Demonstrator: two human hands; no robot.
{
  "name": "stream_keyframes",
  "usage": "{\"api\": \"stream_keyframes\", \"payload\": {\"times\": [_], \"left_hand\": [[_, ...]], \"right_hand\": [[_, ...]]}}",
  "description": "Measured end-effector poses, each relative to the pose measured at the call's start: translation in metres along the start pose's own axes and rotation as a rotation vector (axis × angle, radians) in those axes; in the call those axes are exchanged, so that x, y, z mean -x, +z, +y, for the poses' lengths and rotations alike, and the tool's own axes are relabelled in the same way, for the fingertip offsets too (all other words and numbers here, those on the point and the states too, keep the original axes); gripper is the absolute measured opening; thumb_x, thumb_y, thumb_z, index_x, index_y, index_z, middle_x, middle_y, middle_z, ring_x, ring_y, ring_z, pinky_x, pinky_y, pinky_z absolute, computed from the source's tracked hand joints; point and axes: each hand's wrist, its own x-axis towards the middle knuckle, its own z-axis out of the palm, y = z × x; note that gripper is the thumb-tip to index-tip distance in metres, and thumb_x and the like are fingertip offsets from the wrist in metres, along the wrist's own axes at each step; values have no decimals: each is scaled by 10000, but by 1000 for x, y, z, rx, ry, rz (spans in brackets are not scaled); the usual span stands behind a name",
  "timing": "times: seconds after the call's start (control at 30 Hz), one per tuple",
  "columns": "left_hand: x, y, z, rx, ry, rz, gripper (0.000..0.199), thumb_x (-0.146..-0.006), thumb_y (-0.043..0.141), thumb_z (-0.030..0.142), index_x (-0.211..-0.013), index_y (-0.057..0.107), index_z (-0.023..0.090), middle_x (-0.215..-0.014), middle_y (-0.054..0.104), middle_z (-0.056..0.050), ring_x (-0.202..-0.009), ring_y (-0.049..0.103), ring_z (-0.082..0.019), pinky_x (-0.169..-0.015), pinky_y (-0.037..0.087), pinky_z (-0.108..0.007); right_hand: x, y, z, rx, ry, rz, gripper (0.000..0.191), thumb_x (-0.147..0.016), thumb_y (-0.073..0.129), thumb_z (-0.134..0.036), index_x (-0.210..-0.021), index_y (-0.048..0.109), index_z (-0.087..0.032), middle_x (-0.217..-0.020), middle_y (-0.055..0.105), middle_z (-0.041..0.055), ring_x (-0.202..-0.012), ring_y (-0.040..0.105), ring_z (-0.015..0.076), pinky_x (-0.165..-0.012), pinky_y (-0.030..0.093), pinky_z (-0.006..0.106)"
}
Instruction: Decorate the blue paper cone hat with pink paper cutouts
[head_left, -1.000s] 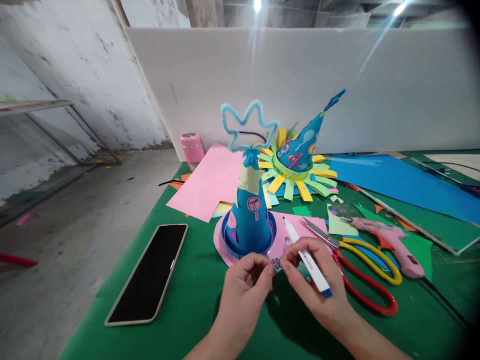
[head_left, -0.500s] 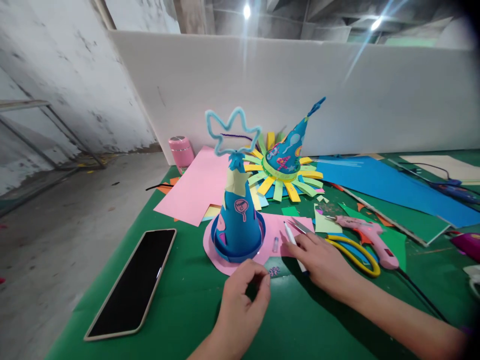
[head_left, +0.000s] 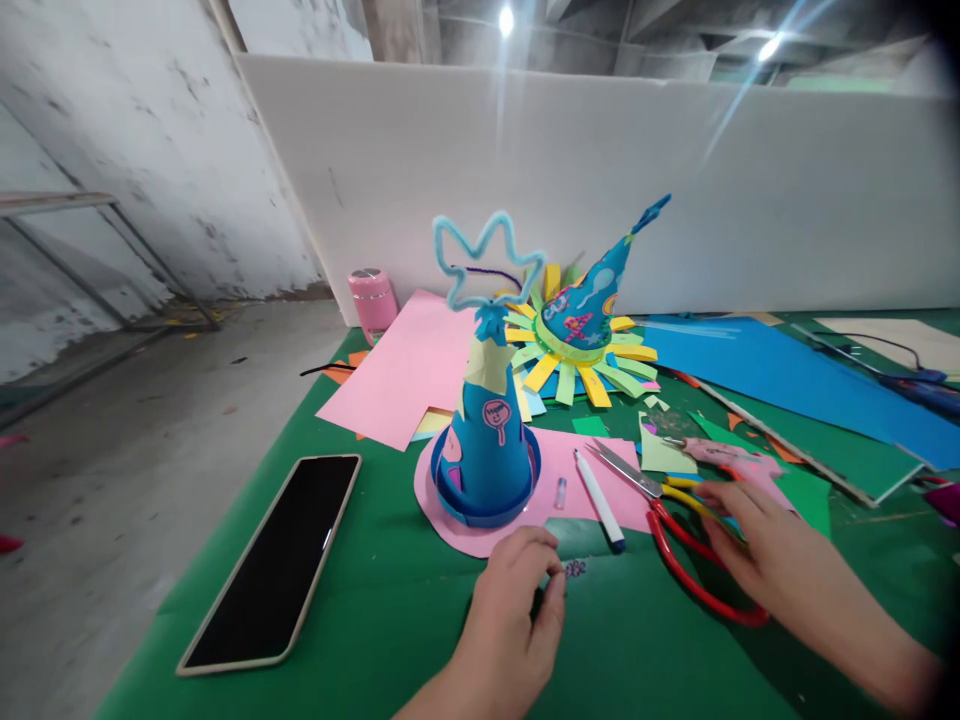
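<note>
My left hand (head_left: 514, 625) is closed at the front of the table, thumb and fingertips pinching a small pink flower cutout (head_left: 575, 569) with dark outlines. Just beyond it stands a blue paper cone hat (head_left: 491, 455), with a pink brim and a light blue pipe-cleaner star on top. My right hand (head_left: 772, 550) has its fingers and thumb around the yellow handle of the scissors (head_left: 686, 570). Their blades lie slightly apart over pink paper, and the red handle is free of the hand. A white marker (head_left: 598, 500) and its small clear cap (head_left: 561, 493) lie between both hands.
Left is a phone (head_left: 274, 560). Behind the near hat are a pink cup (head_left: 373, 305) and a second cone hat (head_left: 592, 300) with yellow and green strips. Right are a pink glue gun (head_left: 735, 458), blue card (head_left: 787, 380), a metal ruler and paper scraps.
My right hand has left the marker and moved right onto the scissors, so marker and red handle now show. My left hand has shifted slightly right with the flower cutout.
</note>
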Motion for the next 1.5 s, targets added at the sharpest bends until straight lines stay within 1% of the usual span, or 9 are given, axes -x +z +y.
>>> {"api": "stream_keyframes", "payload": {"times": [0.17,0.27,0.47,0.77,0.93,1.0,1.17,1.3,1.5], "left_hand": [[0,1,-1,2,5,15,131,-802,396,81,-767,462,189,-872,559,-85,-836,537,-180,-727,446,-296],[-1,-2,0,1,21,88,121,-801,408,85,-762,458,188,-814,544,-71,-785,520,-176,-695,444,-295],[-1,-9,1,-20,47,211,125,-799,408,77,-756,467,178,-758,526,-63,-717,501,-170,-661,434,-297],[-3,-10,1,24,-3,243,108,-791,463,97,-739,497,186,-698,523,-21,-644,501,-145,-603,406,-251],[-8,-9,9,213,-269,219,117,-778,503,190,-664,526,181,-622,492,6,-583,470,-135,-552,383,-244],[-10,-8,12,345,-395,210,125,-756,529,220,-642,544,173,-592,491,15,-552,463,-125,-530,373,-238],[-14,-8,18,598,-597,260,123,-676,611,228,-585,577,153,-541,535,25,-477,458,-92,-498,351,-220],[-14,-9,16,693,-647,285,128,-662,643,236,-589,597,141,-533,558,21,-453,455,-78,-487,326,-212],[-11,-14,13,966,-671,203,125,-713,632,211,-625,579,140,-558,561,16,-485,461,-72,-523,326,-206]], "right_hand": [[12,-3,35,54,221,35,194,-809,475,-292,-968,517,-189,-918,617,136,-690,633,242,-491,466,304],[6,-3,55,145,407,-92,277,-808,433,-363,-950,507,-137,-914,600,175,-810,613,300,-565,466,348],[-9,2,71,-66,692,-378,394,-700,484,-454,-929,491,-134,-837,624,167,-730,613,321,-606,450,376],[-3,-18,71,-265,790,-345,362,-747,406,-455,-910,525,-155,-661,669,96,-630,630,272,-598,439,345],[-1,-40,49,-481,856,-237,462,-758,420,-430,-1111,399,-133,-903,637,153,-850,606,263,-621,470,289],[-1,-48,33,-604,851,-190,400,-716,509,-428,-1016,456,-169,-958,605,141,-932,558,279,-630,469,279],[7,-56,-11,-1108,742,-216,289,-658,651,-415,-825,507,-228,-746,541,5,-712,542,180,-574,459,225],[9,-54,-39,-1182,626,-402,247,-701,614,-454,-705,547,-217,-631,511,-16,-612,479,143,-535,438,202],[9,-47,-58,-1308,627,-398,276,-721,573,-494,-678,537,-224,-591,504,-13,-537,426,135,-425,369,203]]}}
